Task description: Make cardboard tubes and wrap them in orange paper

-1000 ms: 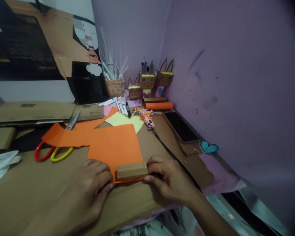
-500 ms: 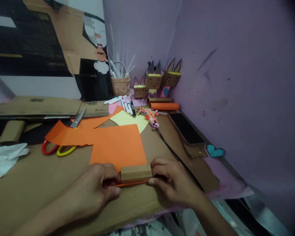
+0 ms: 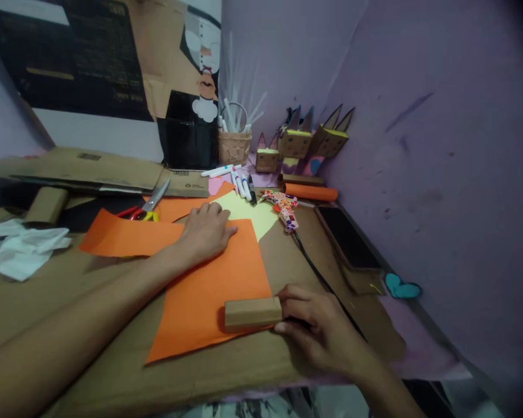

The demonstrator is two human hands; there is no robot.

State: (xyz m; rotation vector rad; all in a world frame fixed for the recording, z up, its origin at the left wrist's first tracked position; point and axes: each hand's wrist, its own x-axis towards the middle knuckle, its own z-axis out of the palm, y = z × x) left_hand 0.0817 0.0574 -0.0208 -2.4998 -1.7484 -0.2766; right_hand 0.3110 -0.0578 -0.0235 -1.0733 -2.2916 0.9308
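Note:
A large orange paper sheet [image 3: 200, 302] lies on the cardboard work surface, with a strip-like part reaching left. My left hand [image 3: 204, 232] rests palm down across the sheet's far edge, its fingers spread and holding nothing. At the near right corner, my right hand [image 3: 309, 325] grips the end of a small brown cardboard block [image 3: 250, 313] between thumb and fingers. The block lies lengthwise along the sheet's near edge. Scissors [image 3: 154, 197] with red and yellow handles sit left of my left hand, partly under the orange strip.
A flower-patterned glue gun [image 3: 285, 209] trails a black cord [image 3: 316, 270]. A phone [image 3: 348, 238] lies along the right wall. Markers [image 3: 242, 186], yellow paper [image 3: 264, 217], a basket [image 3: 235, 148] and cardboard figures [image 3: 296, 142] stand behind. White tissue [image 3: 26, 249] lies left.
My left hand has left the block's left end and moved forward onto the paper's far edge. The paper's near edge, folded up before, now lies spread out. My right hand keeps its hold.

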